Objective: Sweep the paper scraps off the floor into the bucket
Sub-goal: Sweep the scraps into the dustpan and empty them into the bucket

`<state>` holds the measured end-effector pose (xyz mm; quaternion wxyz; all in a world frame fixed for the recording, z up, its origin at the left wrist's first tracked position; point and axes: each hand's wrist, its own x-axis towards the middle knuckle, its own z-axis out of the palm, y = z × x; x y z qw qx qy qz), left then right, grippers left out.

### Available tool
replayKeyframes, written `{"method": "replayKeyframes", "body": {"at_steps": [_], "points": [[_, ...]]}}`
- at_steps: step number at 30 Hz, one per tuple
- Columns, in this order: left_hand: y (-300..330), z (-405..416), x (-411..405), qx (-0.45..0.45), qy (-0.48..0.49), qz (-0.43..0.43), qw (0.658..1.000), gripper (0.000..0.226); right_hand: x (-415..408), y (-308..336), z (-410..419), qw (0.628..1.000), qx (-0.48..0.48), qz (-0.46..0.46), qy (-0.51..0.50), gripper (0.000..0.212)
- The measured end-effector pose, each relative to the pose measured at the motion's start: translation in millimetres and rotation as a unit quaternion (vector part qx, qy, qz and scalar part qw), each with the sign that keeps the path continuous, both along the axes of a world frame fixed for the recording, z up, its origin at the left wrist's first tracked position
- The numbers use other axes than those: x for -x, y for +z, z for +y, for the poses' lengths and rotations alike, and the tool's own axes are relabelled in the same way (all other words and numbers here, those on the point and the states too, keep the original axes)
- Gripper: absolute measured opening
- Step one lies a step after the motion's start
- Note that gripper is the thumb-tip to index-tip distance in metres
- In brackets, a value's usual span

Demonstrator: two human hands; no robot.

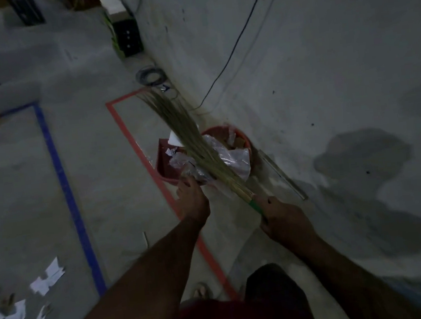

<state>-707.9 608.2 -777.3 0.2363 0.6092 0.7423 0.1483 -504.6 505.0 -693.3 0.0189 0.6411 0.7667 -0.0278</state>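
A red bucket [240,136] stands on the floor by the wall, with clear plastic and scraps inside. Over its left rim tilts a red dustpan [164,161] holding crumpled white paper [172,151]. My left hand [192,200] is at the dustpan's near edge; its fingers are hidden, so the hold is unclear. My right hand [283,219] grips the green handle of a straw broom [189,138], whose bristles lie across the dustpan and bucket and point away. Several white paper scraps [47,277] lie on the floor at the lower left.
Red tape [126,131] and blue tape [60,172] lines mark the concrete floor. A black cable [233,45] runs along the wall; a coil of wire [151,76] and a black box [128,39] sit beyond the bucket. Dark stains mark the wall at right.
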Motion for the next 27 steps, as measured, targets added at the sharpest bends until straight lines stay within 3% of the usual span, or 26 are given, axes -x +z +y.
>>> {"method": "replayKeyframes", "body": {"at_steps": [5, 10, 16, 20, 27], "points": [[-24.1, 58.9, -37.8, 0.037, 0.025, 0.01, 0.999, 0.068, -28.5, -2.6, 65.9, 0.999, 0.053, -0.001, -0.01, 0.066], [-49.6, 119.2, -82.9, 0.082, 0.051, 0.05, 0.994, 0.061, -81.1, -40.2, 145.5, 0.996, 0.088, -0.006, 0.015, 0.068], [-103.0, 197.1, -143.9, 0.129, 0.112, 0.048, 0.984, 0.054, -162.5, -110.2, 250.8, 0.987, 0.152, 0.018, 0.04, 0.057], [-151.2, 245.7, -189.5, 0.158, 0.139, 0.037, 0.977, 0.052, -213.1, -178.1, 309.9, 0.982, 0.189, 0.006, 0.03, 0.032], [-230.2, 317.8, -230.1, 0.204, 0.132, 0.059, 0.968, 0.052, -257.1, -253.6, 366.2, 0.983, 0.177, 0.032, -0.029, 0.031]]}}
